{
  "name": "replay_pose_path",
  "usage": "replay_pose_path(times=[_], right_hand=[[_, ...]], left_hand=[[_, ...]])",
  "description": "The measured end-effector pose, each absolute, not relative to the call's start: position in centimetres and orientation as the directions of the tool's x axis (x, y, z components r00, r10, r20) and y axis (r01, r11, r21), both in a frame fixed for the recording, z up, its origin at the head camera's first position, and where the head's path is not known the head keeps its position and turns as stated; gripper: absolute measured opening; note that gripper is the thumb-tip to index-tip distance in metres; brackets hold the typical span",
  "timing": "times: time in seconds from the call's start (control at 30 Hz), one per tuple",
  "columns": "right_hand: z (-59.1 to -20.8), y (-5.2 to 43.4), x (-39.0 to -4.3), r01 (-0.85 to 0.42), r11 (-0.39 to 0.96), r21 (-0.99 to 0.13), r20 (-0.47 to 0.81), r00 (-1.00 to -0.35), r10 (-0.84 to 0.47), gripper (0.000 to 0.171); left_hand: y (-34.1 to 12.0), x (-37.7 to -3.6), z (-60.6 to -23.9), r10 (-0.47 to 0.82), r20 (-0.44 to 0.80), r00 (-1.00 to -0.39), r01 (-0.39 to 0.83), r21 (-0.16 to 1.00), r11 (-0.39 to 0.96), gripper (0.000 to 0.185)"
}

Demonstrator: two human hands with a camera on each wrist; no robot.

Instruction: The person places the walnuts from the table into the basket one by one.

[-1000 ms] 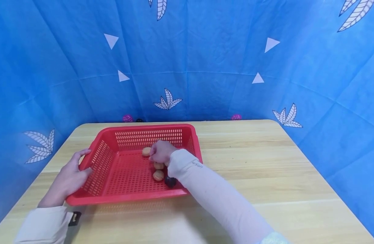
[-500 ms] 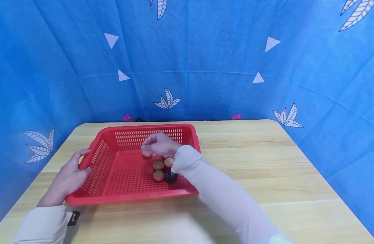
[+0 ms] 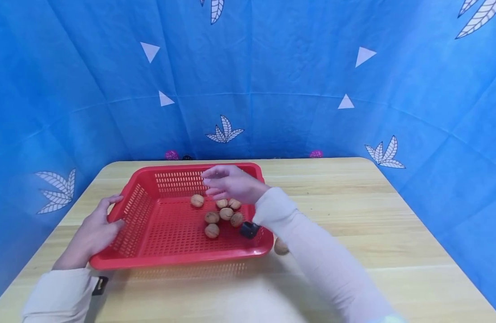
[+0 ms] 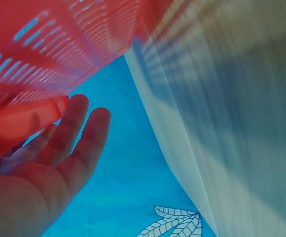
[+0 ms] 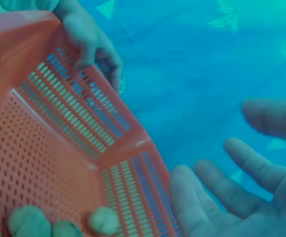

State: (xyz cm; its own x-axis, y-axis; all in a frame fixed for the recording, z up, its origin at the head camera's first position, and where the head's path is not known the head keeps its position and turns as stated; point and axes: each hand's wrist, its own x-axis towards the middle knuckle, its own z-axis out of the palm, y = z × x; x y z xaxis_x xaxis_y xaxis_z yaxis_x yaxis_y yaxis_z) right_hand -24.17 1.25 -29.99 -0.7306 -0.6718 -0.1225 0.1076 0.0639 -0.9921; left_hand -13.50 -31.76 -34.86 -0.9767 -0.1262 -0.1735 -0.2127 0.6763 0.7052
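At lower left of the head view, the left hand (image 3: 92, 233) rests with straight fingers against the left wall of the red basket (image 3: 138, 215), its grip loose and curled round nothing. The basket is a shallow slotted plastic tray sitting left of centre on the wooden surface (image 3: 353, 215). Six tan, round walnuts (image 3: 218, 216) lie in its right half. Above them the right hand (image 3: 231, 184) hovers, fingers spread, grip empty. One more walnut (image 3: 281, 246) lies on the surface just beside the basket's right corner.
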Motion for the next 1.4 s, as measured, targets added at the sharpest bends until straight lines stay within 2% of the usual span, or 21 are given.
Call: replay_pose_path(times=[0.23, 0.4, 0.53, 0.67, 0.87, 1.1, 1.23, 1.4], right_hand=[[-29.6, 4.5, -24.1, 0.157, -0.083, -0.984, -0.055, -0.716, -0.696, 0.039], [-29.8, 7.9, -24.5, 0.129, -0.190, -0.973, 0.040, -0.719, -0.694, 0.029], [-30.5, 10.6, -24.8, 0.103, -0.213, -0.972, 0.070, -0.735, -0.675, 0.023], [-31.5, 13.2, -24.6, 0.095, -0.188, -0.978, 0.050, -0.761, -0.646, 0.022], [-34.0, 16.7, -24.2, 0.109, -0.149, -0.983, 0.006, -0.786, -0.619, 0.023], [-36.5, 19.7, -23.4, 0.129, -0.018, -0.991, -0.097, -0.820, -0.563, 0.026], [-37.8, 20.8, -22.9, 0.120, 0.070, -0.990, -0.138, -0.821, -0.554, 0.038], [-39.4, 21.8, -22.3, 0.078, 0.212, -0.974, -0.192, -0.781, -0.594, 0.045]], left_hand=[[-32.1, -13.6, -34.8, -0.110, -0.191, -0.975, -0.215, 0.714, 0.667, 0.092], [-31.7, -14.0, -34.6, -0.100, -0.182, -0.978, -0.203, 0.729, 0.654, 0.092], [-31.6, -14.0, -34.7, -0.098, -0.171, -0.980, -0.193, 0.724, 0.662, 0.091], [-31.5, -13.9, -34.7, -0.096, -0.168, -0.981, -0.189, 0.722, 0.666, 0.092], [-31.5, -13.9, -34.6, -0.082, -0.159, -0.984, -0.171, 0.706, 0.687, 0.082], [-31.2, -13.5, -34.4, -0.085, -0.161, -0.983, -0.175, 0.703, 0.690, 0.084], [-31.2, -13.4, -34.4, -0.081, -0.160, -0.984, -0.172, 0.712, 0.681, 0.081], [-31.1, -13.4, -34.3, -0.086, -0.163, -0.983, -0.178, 0.715, 0.676, 0.081]])
